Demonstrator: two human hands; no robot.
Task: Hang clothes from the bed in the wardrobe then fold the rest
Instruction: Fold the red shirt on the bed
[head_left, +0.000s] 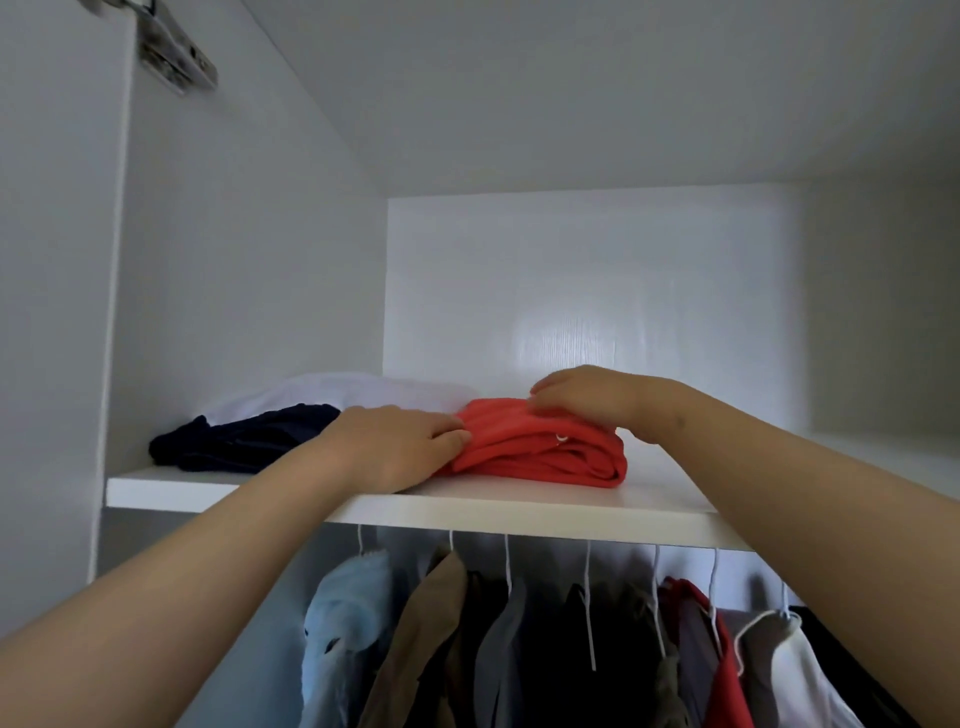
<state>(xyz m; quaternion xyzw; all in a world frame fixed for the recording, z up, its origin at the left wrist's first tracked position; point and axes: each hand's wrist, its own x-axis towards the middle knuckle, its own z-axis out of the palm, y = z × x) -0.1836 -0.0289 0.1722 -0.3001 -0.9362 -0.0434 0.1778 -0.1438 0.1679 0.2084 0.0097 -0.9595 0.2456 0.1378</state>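
Currently I see the folded red garment (550, 452) lying on the wardrobe's white shelf (519, 506), its near fold close to the front edge. The left hand (395, 447) sits at its left side, fingers (452, 436) nearly straight, tips pressed into the folds. The right hand (592, 397) lies over the far top, fingers (550, 387) together and flat on the cloth. A navy garment (234, 441) and a white garment (363, 392) occupy the shelf toward the left wall; open shelf surface shows to the right, with tall room above. Below the edge, hanging clothes (431, 623) crowd side by side.
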